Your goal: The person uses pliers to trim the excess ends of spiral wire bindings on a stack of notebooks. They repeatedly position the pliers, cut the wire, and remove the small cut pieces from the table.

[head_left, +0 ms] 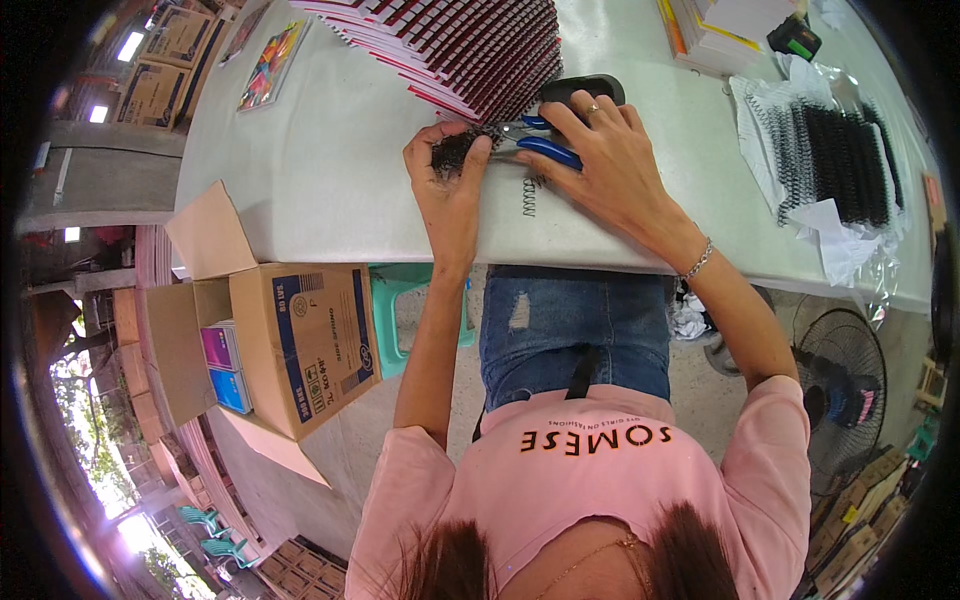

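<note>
My left hand (447,200) is closed around a dark clump of black spiral coil (452,156), beside the near corner of a tall stack of red-and-white notebooks (460,50). In my right hand (615,165) is a pair of blue-handled wire cutters (552,153). Their metal jaws reach left to the clump, close to my left thumb. What exactly lies between the jaws is too small to tell. A short loose piece of black coil (529,198) rests on the table just below the cutters.
Behind my right hand lies a black oval object (598,89). Bundled black spiral coils (835,160) in plastic are at the table's right; more books (715,40) sit far right. An open cardboard box (310,340) stands left, near a green stool (392,310). A fan (845,390) is lower right.
</note>
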The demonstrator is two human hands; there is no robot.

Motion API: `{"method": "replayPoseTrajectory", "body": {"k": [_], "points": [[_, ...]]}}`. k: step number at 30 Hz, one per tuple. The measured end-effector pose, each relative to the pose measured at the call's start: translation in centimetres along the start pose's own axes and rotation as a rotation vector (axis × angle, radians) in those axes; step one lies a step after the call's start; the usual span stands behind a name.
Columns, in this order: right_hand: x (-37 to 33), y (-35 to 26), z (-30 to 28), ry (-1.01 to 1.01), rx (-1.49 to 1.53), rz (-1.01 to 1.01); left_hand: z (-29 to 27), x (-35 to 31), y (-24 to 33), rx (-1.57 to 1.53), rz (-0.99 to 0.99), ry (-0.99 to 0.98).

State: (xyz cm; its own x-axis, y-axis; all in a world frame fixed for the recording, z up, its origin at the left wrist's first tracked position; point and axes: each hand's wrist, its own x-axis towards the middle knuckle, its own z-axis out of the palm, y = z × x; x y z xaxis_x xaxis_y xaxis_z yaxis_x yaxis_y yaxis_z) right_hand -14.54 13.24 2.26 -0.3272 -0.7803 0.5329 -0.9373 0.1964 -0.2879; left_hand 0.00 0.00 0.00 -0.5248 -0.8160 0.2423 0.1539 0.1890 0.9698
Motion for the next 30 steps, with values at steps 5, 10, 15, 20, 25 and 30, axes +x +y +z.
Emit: {"method": "replayPoseTrajectory", "body": {"k": [5,10,15,20,25,30], "points": [[0.1,0.1,0.1,0.048,-0.015,-0.042,0.2,0.0,-0.2,0.048,0.028,0.022],[0.7,-0.1,0.5,0.008,0.022,-0.036,0.0,0.2,-0.1,0.058,0.038,0.017],[0.7,-0.8,-0.2,-0.186,0.131,0.137,0.0,0.2,-0.2,0.063,0.047,0.043],[-0.3,0.1,-0.5,-0.049,0.017,0.054,0.1,-0.1,1.3,0.304,0.138,0.096],[-0.6,0.1,0.2,0.036,-0.060,-0.002,-0.4,-0.2,1.3,0.401,0.157,0.078],[-0.4,0.1,0.5,0.050,-0.069,-0.025,-0.3,-0.2,0.9,0.526,0.182,0.043]]}}
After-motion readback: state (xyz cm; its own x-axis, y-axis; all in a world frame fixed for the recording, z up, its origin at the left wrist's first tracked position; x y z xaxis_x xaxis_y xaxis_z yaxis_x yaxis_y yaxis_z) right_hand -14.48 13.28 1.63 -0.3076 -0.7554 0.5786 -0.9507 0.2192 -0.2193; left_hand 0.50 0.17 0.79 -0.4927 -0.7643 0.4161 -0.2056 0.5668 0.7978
